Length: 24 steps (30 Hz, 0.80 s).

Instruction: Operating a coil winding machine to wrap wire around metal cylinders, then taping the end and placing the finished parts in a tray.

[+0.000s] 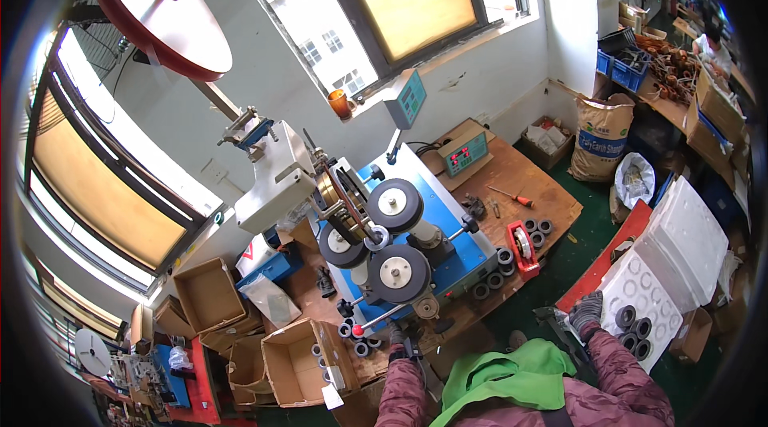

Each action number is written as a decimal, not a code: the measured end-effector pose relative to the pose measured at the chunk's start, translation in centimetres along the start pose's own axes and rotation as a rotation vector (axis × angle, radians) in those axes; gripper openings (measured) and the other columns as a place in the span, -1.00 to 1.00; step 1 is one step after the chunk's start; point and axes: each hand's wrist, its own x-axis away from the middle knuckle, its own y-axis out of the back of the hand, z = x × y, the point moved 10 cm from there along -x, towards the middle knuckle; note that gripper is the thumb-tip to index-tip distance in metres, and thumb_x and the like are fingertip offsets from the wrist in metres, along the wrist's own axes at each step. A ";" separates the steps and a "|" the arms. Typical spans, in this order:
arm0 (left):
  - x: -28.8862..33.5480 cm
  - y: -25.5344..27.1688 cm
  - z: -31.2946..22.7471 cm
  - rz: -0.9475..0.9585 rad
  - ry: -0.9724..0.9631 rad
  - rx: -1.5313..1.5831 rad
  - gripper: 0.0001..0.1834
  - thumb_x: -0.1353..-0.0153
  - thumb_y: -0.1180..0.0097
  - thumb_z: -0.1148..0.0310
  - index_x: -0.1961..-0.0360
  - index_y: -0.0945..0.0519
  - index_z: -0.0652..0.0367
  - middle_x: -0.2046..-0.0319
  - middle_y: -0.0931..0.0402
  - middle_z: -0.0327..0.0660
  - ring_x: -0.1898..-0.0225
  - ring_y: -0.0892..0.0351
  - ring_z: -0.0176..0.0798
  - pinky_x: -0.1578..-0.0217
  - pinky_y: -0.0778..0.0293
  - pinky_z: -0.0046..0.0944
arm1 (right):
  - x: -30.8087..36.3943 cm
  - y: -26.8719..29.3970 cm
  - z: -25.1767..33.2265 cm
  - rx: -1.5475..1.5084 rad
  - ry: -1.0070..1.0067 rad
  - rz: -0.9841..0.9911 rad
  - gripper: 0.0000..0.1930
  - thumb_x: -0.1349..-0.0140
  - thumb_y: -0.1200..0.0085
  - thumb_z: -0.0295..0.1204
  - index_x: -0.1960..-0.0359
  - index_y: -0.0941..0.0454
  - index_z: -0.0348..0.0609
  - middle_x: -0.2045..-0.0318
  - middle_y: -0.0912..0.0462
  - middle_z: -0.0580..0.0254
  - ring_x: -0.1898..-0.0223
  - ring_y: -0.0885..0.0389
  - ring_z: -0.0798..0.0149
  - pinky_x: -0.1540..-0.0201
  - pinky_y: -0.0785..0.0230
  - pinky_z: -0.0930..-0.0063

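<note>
My left hand (398, 336), in a dark glove, is low at the front of a blue coil-winding machine (462, 228), near its red-knobbed lever (358, 331). Its fingers are mostly hidden. A light ring (376, 238) sits among the machine's black rollers (394, 201). Over on the right, my grey-gloved right hand (587, 312) is at the near left edge of a white foam tray (670, 316). Whether it grips anything does not show clearly. Several dark ring cores (632, 331) stand on that tray, just right of the hand.
Dark rings (505, 259) and a red tape dispenser (522, 249) line the table's right side. A screwdriver (522, 200) lies behind them, near a control box (466, 156). Cardboard boxes (292, 363) crowd the left. A large paper sack (600, 139) stands on the floor.
</note>
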 end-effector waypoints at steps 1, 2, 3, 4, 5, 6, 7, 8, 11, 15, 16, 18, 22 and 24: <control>-0.3 -0.1 -0.4 0.007 -0.002 -0.004 0.01 0.19 0.02 -0.45 -0.20 -0.06 -0.05 -0.10 -0.15 -0.02 0.04 -0.34 0.05 0.17 -0.38 0.13 | 0.0 0.1 0.0 0.001 -0.001 0.000 -0.67 -0.06 0.18 -0.16 0.32 -0.61 0.02 0.24 -0.58 0.23 0.04 -0.40 0.22 -0.13 0.11 0.18; -0.4 0.0 -0.3 0.013 -0.006 -0.008 0.01 0.19 0.02 -0.45 -0.20 -0.06 -0.05 -0.10 -0.15 -0.02 0.04 -0.35 0.05 0.17 -0.38 0.13 | -0.1 0.0 0.2 -0.010 0.005 0.043 -0.66 -0.06 0.18 -0.15 0.31 -0.61 0.03 0.23 -0.58 0.23 0.03 -0.40 0.21 -0.14 0.12 0.17; -0.6 0.1 -0.5 0.017 -0.011 -0.011 0.01 0.19 0.03 -0.45 -0.20 -0.06 -0.05 -0.10 -0.15 -0.02 0.04 -0.35 0.05 0.17 -0.38 0.13 | -0.1 -0.2 0.4 -0.021 0.012 0.085 -0.66 -0.06 0.18 -0.14 0.30 -0.60 0.04 0.22 -0.58 0.23 0.01 -0.39 0.21 -0.15 0.13 0.16; -0.6 0.3 -0.6 0.020 -0.017 -0.014 0.01 0.19 0.03 -0.45 -0.20 -0.06 -0.05 -0.09 -0.15 -0.02 0.04 -0.35 0.05 0.17 -0.38 0.13 | -0.2 -0.2 0.5 -0.021 0.017 0.084 -0.66 -0.06 0.18 -0.14 0.30 -0.60 0.04 0.22 -0.58 0.23 0.01 -0.39 0.21 -0.15 0.13 0.16; -0.7 0.5 -0.6 0.023 -0.022 -0.017 0.01 0.19 0.03 -0.45 -0.20 -0.06 -0.05 -0.09 -0.15 -0.02 0.04 -0.35 0.05 0.17 -0.38 0.13 | -0.3 -0.2 0.6 -0.014 0.022 0.079 -0.66 -0.07 0.19 -0.13 0.28 -0.60 0.05 0.21 -0.57 0.23 0.01 -0.39 0.20 -0.15 0.13 0.16; 10.0 7.5 5.1 0.023 -0.026 -0.021 0.01 0.19 0.03 -0.45 -0.20 -0.06 -0.05 -0.09 -0.15 -0.02 0.04 -0.35 0.05 0.18 -0.39 0.13 | -0.2 -0.3 0.8 -0.007 0.028 0.076 -0.65 -0.07 0.19 -0.13 0.27 -0.59 0.06 0.20 -0.57 0.24 0.00 -0.39 0.20 -0.16 0.13 0.15; -0.4 1.5 0.2 0.022 -0.031 -0.025 0.01 0.19 0.03 -0.45 -0.20 -0.06 -0.05 -0.09 -0.15 -0.02 0.04 -0.35 0.05 0.18 -0.39 0.13 | -0.3 -0.4 0.8 -0.007 0.036 0.078 -0.65 -0.07 0.19 -0.13 0.27 -0.59 0.06 0.20 -0.57 0.24 0.00 -0.39 0.20 -0.16 0.13 0.15; 2.0 7.2 6.8 0.035 -0.023 -0.043 0.01 0.19 0.03 -0.45 -0.20 -0.06 -0.05 -0.09 -0.15 -0.02 0.04 -0.35 0.05 0.18 -0.39 0.13 | -0.1 -0.8 -0.2 -0.002 0.000 0.093 -0.65 -0.07 0.20 -0.13 0.26 -0.59 0.07 0.20 -0.57 0.24 0.00 -0.38 0.20 -0.16 0.13 0.15; 3.2 10.0 8.1 0.026 -0.046 -0.062 0.01 0.18 0.03 -0.45 -0.19 -0.06 -0.05 -0.09 -0.16 -0.02 0.04 -0.35 0.05 0.18 -0.39 0.14 | -0.2 -0.6 -0.1 0.023 -0.016 0.087 -0.64 -0.09 0.22 -0.13 0.24 -0.58 0.08 0.17 -0.56 0.27 -0.01 -0.37 0.21 -0.16 0.14 0.14; 2.3 10.2 7.8 0.037 -0.062 -0.087 0.01 0.18 0.03 -0.45 -0.19 -0.06 -0.05 -0.08 -0.16 -0.01 0.04 -0.35 0.05 0.18 -0.39 0.14 | -0.6 -1.6 0.1 0.026 -0.004 0.122 -0.65 -0.10 0.23 -0.12 0.24 -0.58 0.10 0.17 -0.55 0.28 -0.02 -0.35 0.22 -0.17 0.16 0.14; 2.7 10.6 7.8 0.044 -0.063 -0.094 0.01 0.18 0.03 -0.45 -0.19 -0.06 -0.05 -0.08 -0.16 -0.01 0.04 -0.35 0.05 0.19 -0.39 0.14 | -0.6 -1.8 0.0 0.006 0.000 0.115 -0.65 -0.09 0.23 -0.12 0.24 -0.57 0.09 0.18 -0.55 0.28 -0.02 -0.34 0.21 -0.17 0.16 0.15; 2.4 10.2 7.6 0.057 -0.067 -0.108 0.01 0.18 0.03 -0.45 -0.19 -0.06 -0.05 -0.08 -0.16 -0.01 0.04 -0.35 0.06 0.19 -0.39 0.14 | -0.6 -1.7 0.0 -0.017 0.003 0.108 -0.64 -0.09 0.22 -0.13 0.24 -0.57 0.09 0.19 -0.55 0.27 -0.03 -0.34 0.21 -0.17 0.16 0.15; 1.5 9.3 7.4 0.082 -0.078 -0.135 0.00 0.18 0.03 -0.45 -0.19 -0.07 -0.04 -0.08 -0.16 0.00 0.05 -0.35 0.06 0.19 -0.40 0.14 | -0.5 -1.1 0.0 -0.011 -0.003 0.092 -0.65 -0.07 0.20 -0.14 0.26 -0.58 0.07 0.19 -0.55 0.25 -0.03 -0.33 0.20 -0.15 0.14 0.16; 1.3 9.3 7.1 0.094 -0.085 -0.149 0.00 0.18 0.04 -0.45 -0.19 -0.07 -0.04 -0.08 -0.17 0.00 0.05 -0.36 0.06 0.19 -0.40 0.14 | -0.5 -1.0 0.0 -0.031 -0.006 0.102 -0.66 -0.07 0.20 -0.14 0.27 -0.58 0.06 0.19 -0.55 0.24 -0.03 -0.33 0.20 -0.15 0.14 0.16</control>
